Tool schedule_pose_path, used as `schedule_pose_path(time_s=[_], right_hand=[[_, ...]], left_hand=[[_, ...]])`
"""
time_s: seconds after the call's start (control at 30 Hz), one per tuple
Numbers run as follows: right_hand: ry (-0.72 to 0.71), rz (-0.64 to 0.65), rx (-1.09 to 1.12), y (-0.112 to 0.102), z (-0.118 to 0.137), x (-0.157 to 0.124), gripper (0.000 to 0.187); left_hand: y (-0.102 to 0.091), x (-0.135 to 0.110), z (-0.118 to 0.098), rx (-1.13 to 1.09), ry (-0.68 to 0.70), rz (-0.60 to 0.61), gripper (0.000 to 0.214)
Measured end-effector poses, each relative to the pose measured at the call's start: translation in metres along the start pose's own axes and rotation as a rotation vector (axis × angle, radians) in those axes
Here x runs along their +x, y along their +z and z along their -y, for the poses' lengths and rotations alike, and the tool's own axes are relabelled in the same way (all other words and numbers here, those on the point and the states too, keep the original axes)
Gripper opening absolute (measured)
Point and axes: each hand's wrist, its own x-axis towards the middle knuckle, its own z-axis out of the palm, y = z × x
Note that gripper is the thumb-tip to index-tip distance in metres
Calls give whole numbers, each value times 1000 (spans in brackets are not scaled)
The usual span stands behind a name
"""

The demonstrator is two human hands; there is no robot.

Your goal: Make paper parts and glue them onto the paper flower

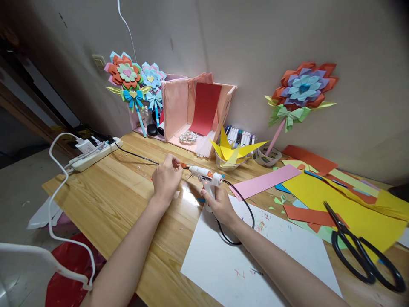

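Note:
My right hand is wrapped round the handle of a white hot glue gun, whose small light glows. The gun's nozzle points left, toward my left hand. The fingers of that hand are pinched together near the nozzle. A small orange-red piece shows between the fingertips and the nozzle; I cannot make out what the left fingers hold. The gun's black cord loops over a white sheet of paper under my right forearm.
Black scissors and coloured paper strips lie to the right. Paper flowers stand at the back beside a pink box. A bowl of yellow folded paper sits behind the gun. A power strip lies at the left edge.

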Motion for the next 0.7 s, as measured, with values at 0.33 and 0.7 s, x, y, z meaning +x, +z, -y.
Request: schedule_pose_path(time_s=[0.33, 0.7], right_hand=[[18, 19, 19, -1, 2, 1, 21], [22, 11, 13, 0, 2, 0, 22]], left_hand=[[3, -1, 3, 5, 43, -8, 10], [3, -1, 2, 19, 40, -6, 8]])
